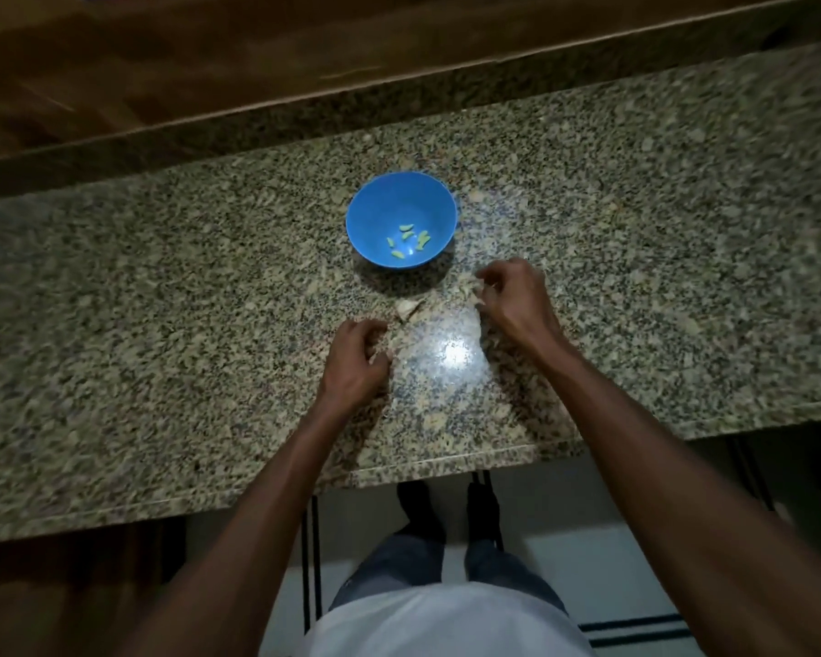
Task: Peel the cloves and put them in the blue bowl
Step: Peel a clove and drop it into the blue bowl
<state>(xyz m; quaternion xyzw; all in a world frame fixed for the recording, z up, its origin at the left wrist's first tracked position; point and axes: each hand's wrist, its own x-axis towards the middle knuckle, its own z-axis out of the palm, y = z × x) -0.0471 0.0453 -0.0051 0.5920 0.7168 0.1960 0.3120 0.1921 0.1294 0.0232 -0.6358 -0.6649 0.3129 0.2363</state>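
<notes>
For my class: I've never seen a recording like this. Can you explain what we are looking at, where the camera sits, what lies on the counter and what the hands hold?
There is no machine here: a person works with two bare hands. The single picture comes from a camera worn on the person's head, looking down, so the arms reach in from below and the legs show under the counter.

On the speckled stone counter stands a blue bowl with a few small pale peeled cloves inside. Between the bowl and the hands lies a pale piece of garlic, and light scraps that look like skin are scattered around.

The left hand is curled round something small and pale. The right hand pinches another pale bit. The picture is too blurred to tell clove from skin.
</notes>
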